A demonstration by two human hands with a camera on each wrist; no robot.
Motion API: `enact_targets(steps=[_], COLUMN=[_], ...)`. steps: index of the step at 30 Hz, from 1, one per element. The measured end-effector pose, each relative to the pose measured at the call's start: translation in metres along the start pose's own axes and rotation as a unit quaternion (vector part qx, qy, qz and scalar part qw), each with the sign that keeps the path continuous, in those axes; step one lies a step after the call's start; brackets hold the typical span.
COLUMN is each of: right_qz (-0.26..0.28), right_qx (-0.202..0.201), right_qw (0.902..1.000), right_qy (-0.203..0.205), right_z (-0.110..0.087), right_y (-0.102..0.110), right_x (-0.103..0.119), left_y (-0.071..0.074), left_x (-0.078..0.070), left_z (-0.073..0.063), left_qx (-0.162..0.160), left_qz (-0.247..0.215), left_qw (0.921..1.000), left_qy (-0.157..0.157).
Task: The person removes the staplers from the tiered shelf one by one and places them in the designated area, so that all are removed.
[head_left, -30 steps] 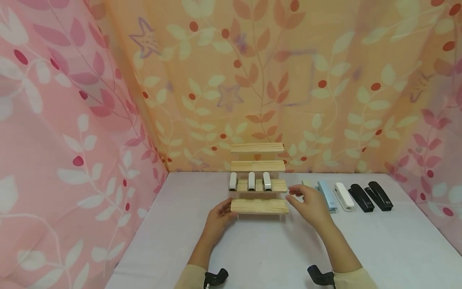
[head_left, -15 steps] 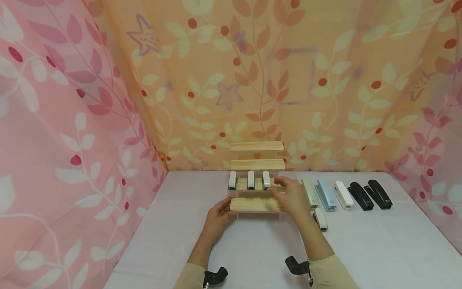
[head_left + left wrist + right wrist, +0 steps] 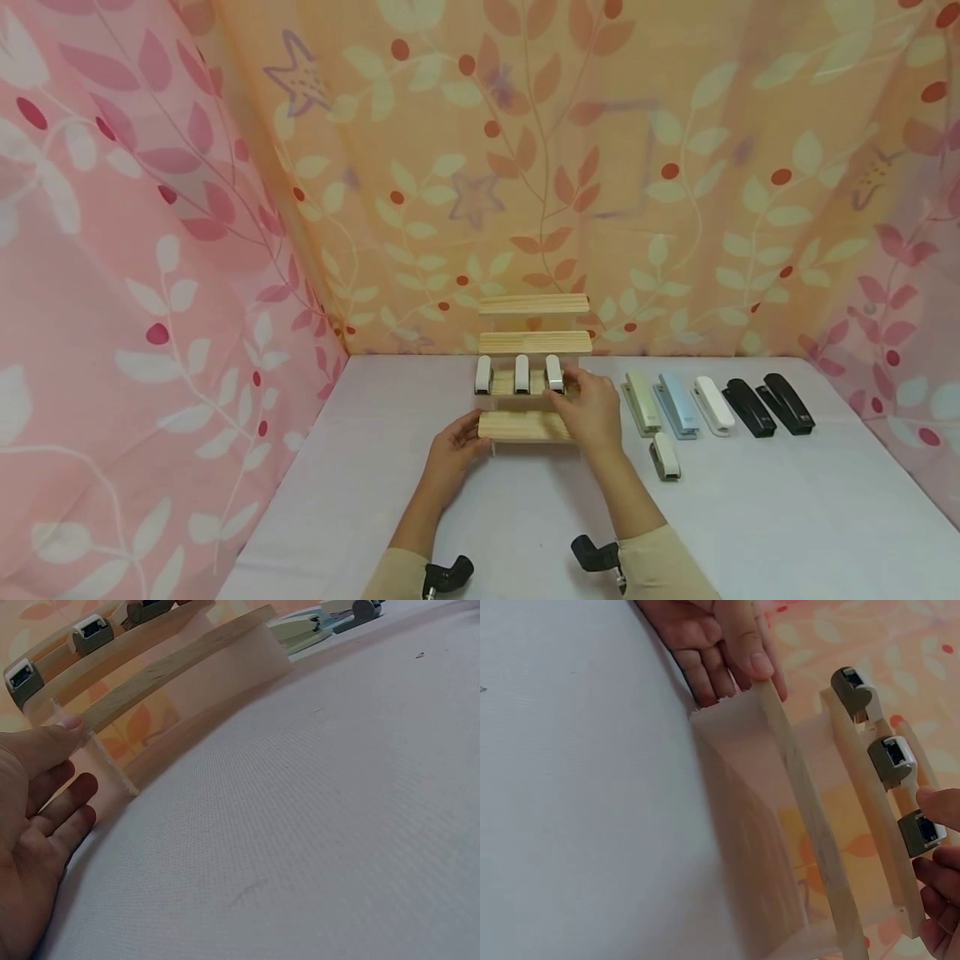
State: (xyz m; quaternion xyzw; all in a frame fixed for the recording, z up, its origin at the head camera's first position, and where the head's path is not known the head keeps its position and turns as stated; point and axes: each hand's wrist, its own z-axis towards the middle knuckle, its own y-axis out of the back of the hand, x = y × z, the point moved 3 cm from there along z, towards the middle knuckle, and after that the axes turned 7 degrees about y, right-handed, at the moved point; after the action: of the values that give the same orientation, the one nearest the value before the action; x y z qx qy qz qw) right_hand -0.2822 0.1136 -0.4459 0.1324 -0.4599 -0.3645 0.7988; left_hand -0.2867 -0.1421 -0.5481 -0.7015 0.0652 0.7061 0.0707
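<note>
A person's right grip (image 3: pixel 596 414) pinches the rightmost stapler (image 3: pixel 553 372) on the rack's (image 3: pixel 535 342) second-lowest shelf (image 3: pixel 537 382), beside two others (image 3: pixel 522 373); the left grip (image 3: pixel 452 450) holds the bottom shelf's (image 3: pixel 525 427) left end. Six more staplers (image 3: pixel 677 405) sit on the desk (image 3: pixel 345 483).

Pale tiered wooden rack (image 3: pixel 525 426) visibly grained; small white plastic-looking staplers (image 3: pixel 522 373) smooth; white cloth-covered worktop (image 3: pixel 525 525) matt, finely woven.
</note>
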Motion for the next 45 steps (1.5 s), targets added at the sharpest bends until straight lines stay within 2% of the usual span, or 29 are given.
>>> enact_targets(steps=[6, 13, 19, 34, 45], right_qz=[-0.023, -0.026, -0.028, -0.034, 0.002], right_qx=[0.005, 0.005, 0.0, -0.018, -0.013], right_qw=[0.9997, 0.9997, 0.9996, 0.9991, 0.9998], right_qy=[0.0, -0.004, -0.004, 0.017, 0.016], right_z=[-0.001, -0.002, -0.003, 0.0, -0.002], right_y=[-0.007, -0.009, -0.009, 0.002, 0.013], right_x=[-0.001, -0.003, -0.003, -0.004, -0.015], left_y=[0.001, 0.001, 0.001, 0.0, -0.001], left_x=[0.001, 0.001, 0.003, 0.003, 0.004], left_z=[0.001, 0.0, 0.0, 0.001, 0.002], left_qx=[0.0, 0.001, -0.001, 0.001, 0.0], left_qz=[-0.002, 0.004, 0.001, 0.004, -0.002], left_qw=[1.0, 1.0, 1.0, 0.9999, 0.9999], left_qy=[0.001, -0.006, 0.0, -0.014, -0.012])
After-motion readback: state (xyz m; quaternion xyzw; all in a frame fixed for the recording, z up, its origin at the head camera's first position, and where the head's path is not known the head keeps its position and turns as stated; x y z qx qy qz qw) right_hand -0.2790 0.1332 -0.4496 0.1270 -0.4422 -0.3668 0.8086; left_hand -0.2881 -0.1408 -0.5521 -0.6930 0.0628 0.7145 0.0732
